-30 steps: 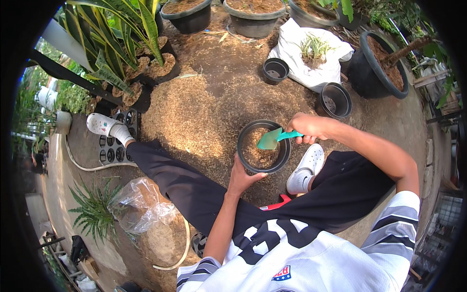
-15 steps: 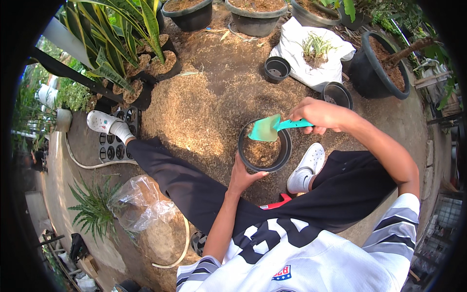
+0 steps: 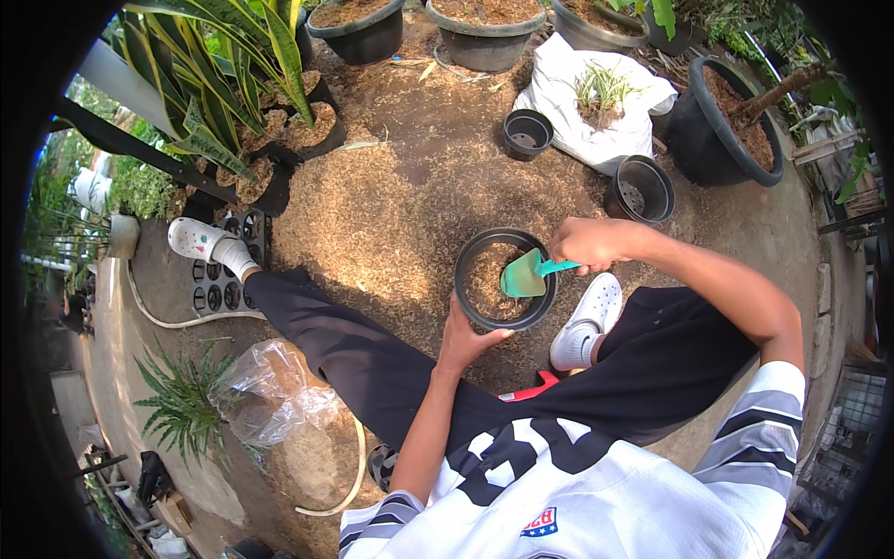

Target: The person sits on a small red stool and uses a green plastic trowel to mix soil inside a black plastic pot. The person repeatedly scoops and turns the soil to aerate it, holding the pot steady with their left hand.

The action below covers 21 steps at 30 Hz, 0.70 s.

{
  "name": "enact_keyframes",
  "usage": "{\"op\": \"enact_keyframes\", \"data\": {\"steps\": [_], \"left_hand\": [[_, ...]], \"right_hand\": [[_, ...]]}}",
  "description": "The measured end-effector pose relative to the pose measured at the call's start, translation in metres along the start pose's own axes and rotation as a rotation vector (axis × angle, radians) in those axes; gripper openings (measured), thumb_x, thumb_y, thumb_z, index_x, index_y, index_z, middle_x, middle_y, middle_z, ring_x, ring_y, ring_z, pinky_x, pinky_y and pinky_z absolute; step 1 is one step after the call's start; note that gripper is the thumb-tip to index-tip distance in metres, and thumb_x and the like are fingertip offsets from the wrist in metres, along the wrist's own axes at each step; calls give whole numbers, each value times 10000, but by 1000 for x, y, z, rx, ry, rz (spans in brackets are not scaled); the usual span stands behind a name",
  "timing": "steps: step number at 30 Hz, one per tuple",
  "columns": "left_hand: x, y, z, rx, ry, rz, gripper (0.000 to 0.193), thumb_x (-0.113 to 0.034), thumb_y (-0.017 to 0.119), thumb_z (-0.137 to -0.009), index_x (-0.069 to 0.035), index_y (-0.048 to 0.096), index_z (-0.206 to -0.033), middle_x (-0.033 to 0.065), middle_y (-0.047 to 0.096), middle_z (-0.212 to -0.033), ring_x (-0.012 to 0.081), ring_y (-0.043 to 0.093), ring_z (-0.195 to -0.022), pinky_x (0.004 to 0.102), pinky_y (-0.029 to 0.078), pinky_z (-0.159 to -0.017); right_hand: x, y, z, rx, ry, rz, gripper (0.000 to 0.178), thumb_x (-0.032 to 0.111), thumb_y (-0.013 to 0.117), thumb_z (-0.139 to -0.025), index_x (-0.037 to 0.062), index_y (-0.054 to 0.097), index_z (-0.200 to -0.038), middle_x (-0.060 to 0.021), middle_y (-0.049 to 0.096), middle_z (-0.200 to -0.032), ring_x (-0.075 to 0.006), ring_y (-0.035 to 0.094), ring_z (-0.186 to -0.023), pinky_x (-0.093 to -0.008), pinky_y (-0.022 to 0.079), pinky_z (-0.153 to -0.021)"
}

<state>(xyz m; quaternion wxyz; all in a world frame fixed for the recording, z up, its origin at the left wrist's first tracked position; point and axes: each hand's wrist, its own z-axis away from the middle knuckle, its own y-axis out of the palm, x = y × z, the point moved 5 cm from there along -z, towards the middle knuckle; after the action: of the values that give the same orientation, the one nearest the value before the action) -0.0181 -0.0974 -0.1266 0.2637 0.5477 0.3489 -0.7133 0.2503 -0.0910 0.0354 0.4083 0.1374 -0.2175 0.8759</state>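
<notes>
Between my legs stands a black plastic plant pot, partly filled with brown, chip-like potting mix. My left hand grips the pot's near left side, thumb stretched along the near wall and the other fingers mostly hidden behind it. A teal hand trowel is in my right hand, its fingers wrapped round the handle. The trowel's blade dips inside the pot, over its right half, close to the mix. Whether the blade tip touches the mix I cannot tell.
Two black pots stand beyond, near a white sack bearing a small striped-leaf plant. Large planters line the far side. Snake plants stand far left. A clear plastic bag and a fern-like plant lie left.
The trowel has moved from above the pot's far left rim to the right and down into the pot. My right hand shifted slightly nearer; the left hand stayed put.
</notes>
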Motion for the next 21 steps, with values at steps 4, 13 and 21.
{"op": "enact_keyframes", "data": {"steps": [4, 13, 21], "left_hand": [[1, -1, 1, -6, -3, 1, 1255, -408, 978, -625, -21, 291, -1601, 204, 440, -1558, 344, 460, -1457, 471, 375, -1226], [-4, -1, 0, 12, -20, -23, 1276, -428, 976, -615, -17, 283, -1605, 212, 427, -1562, 359, 449, -1463, 480, 372, -1224], [0, -2, 2, -49, 80, -115, 1249, -453, 989, -624, -20, 302, -1573, 226, 505, -1487, 404, 541, -1383, 490, 457, -1148]], "right_hand": [[-3, 3, -8, -51, -37, 72, 312, 268, 544, -939, -7, 655, -839, -52, 582, -651, -146, 512, -486, -346, 393, -433], [3, 17, -10, -89, -139, -16, 303, 249, 537, -924, -17, 667, -859, -67, 594, -683, -150, 481, -498, -342, 381, -444], [28, 0, 26, -27, -112, -139, 325, 250, 558, -988, -15, 705, -1104, -22, 556, -684, -93, 472, -515, -287, 363, -444]]}}
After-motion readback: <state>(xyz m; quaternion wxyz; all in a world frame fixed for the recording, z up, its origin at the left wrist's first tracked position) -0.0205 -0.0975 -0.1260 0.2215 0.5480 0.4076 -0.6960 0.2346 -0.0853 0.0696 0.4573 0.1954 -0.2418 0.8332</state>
